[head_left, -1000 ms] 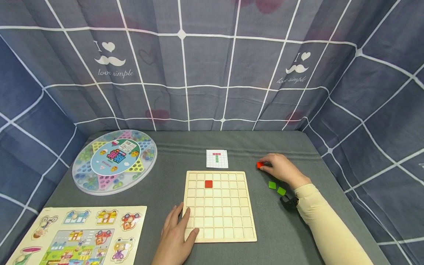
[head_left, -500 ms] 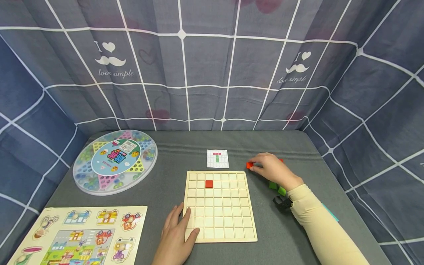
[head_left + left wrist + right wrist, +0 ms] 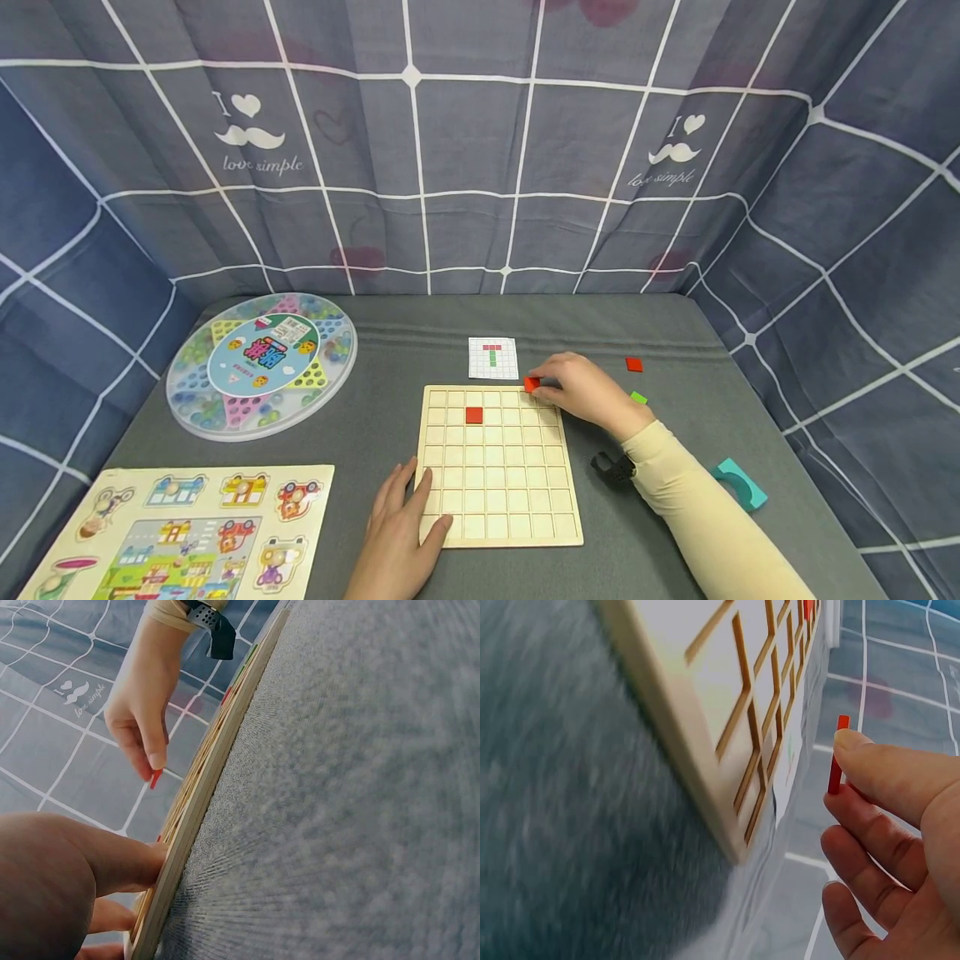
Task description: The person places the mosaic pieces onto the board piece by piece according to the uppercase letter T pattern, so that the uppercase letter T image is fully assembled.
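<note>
My right hand [image 3: 581, 390] pinches a small red square tile [image 3: 838, 754] between thumb and fingers, above the far right corner of the wooden grid board [image 3: 506, 479]. The right wrist view shows the tile edge-on, raised off the board. Another red tile [image 3: 474, 415] sits in a cell of the board's second row, left of centre. My left hand [image 3: 397, 533] rests at the board's near left edge, fingers spread and fingertips on the rim. Behind the board lies a white pattern card [image 3: 492, 358] with a T of red and green squares.
Right of the board lie a red tile [image 3: 634, 365] and a green tile [image 3: 638, 398], partly behind the right hand. A teal arch block [image 3: 741, 483] lies by the right sleeve. At left are a round marble game box [image 3: 262, 367] and a picture puzzle board [image 3: 292, 483].
The right hand has carried the red tile leftward from the table's right side to the board's far right corner, uncovering another red tile and the teal block. The left hand stays put.
</note>
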Demonstrator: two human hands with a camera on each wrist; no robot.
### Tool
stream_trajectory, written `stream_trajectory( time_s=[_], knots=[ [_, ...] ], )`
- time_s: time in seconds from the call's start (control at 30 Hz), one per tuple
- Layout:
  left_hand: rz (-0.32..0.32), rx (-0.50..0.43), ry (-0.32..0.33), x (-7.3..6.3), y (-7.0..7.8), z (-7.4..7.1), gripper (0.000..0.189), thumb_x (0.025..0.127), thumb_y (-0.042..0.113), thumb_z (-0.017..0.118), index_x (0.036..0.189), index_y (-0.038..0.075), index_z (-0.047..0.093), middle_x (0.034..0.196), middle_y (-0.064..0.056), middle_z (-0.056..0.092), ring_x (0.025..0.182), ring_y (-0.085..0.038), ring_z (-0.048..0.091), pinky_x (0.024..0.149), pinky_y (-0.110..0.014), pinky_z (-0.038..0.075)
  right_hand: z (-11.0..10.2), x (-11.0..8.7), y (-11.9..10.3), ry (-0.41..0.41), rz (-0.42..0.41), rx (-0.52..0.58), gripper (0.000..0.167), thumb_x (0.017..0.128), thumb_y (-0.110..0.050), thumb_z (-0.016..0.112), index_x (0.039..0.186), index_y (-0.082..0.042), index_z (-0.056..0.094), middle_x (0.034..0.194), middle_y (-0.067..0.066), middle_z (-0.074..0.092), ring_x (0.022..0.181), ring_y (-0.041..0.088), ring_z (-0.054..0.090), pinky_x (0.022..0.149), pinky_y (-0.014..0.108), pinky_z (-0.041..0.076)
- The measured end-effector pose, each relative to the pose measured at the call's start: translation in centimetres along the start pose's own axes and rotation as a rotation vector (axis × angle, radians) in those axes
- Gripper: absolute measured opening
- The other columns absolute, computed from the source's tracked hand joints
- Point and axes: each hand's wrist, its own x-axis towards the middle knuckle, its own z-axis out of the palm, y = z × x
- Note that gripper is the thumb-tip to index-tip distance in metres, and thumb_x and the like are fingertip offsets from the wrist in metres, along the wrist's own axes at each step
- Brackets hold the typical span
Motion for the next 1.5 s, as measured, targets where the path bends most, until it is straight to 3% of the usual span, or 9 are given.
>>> stream_trajectory(
  time_s=[0.33, 0.67, 1.5],
  knots=[
    [-0.004, -0.007, -0.002, 0.0, 0.0, 0.0, 0.060, 0.086, 0.026, 0.077, 0.134, -0.005, 0.058, 0.148, -0.023, 0.040, 0.138, -0.045, 0.029, 0.101, -0.067, 0.030, 1.4, 1.1, -2.2, 0.002, -0.068, -0.020, 0.022, 0.087, -0.018, 0.079, 0.107, -0.010, 0.077, 0.097, 0.000, 0.070, 0.091, 0.016, 0.065, 0.081, 0.033, 0.053],
    [0.000, -0.003, -0.007, 0.0, 0.0, 0.0, 0.060, 0.086, 0.026, 0.077, 0.134, -0.004, 0.058, 0.148, -0.023, 0.040, 0.138, -0.046, 0.030, 0.100, -0.068, 0.031, 2.8, 1.4, -4.4, -0.049, -0.128, -0.024, 0.023, 0.087, -0.023, 0.078, 0.107, -0.011, 0.077, 0.100, -0.002, 0.072, 0.094, 0.015, 0.064, 0.084, 0.033, 0.051],
    [-0.015, -0.001, -0.021, 0.0, 0.0, -0.1, 0.060, 0.087, 0.027, 0.076, 0.135, -0.005, 0.057, 0.149, -0.022, 0.039, 0.139, -0.045, 0.028, 0.102, -0.066, 0.030, 3.6, 1.6, -4.9, -0.073, -0.143, -0.046, 0.023, 0.086, -0.024, 0.080, 0.106, -0.013, 0.077, 0.095, -0.006, 0.068, 0.083, 0.007, 0.060, 0.074, 0.026, 0.051]
  ],
)
